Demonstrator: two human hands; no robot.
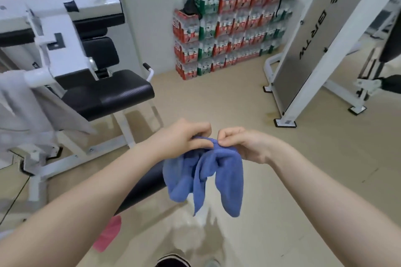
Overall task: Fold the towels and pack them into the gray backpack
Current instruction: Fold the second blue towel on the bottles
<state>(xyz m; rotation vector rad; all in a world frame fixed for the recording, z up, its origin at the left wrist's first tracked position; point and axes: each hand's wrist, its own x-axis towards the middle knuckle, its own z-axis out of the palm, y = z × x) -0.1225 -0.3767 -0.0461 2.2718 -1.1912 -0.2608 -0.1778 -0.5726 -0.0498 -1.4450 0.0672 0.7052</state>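
A blue towel (206, 178) hangs crumpled in the air in front of me, over the floor. My left hand (184, 138) pinches its top edge from the left, and my right hand (240, 143) pinches the same edge from the right, the two hands almost touching. A pink towel (108, 236) lies low at the left, partly hidden behind my left forearm. A pale grey cloth (19, 106) is draped over the machine at the far left. No gray backpack shows in the head view.
A white gym machine with a black padded seat (108, 93) stands to the left, a black bench pad (143, 186) just under my left arm. Stacked packs of water bottles (227, 28) line the back wall. A white weight-stack frame (308, 45) stands at the right on the beige floor.
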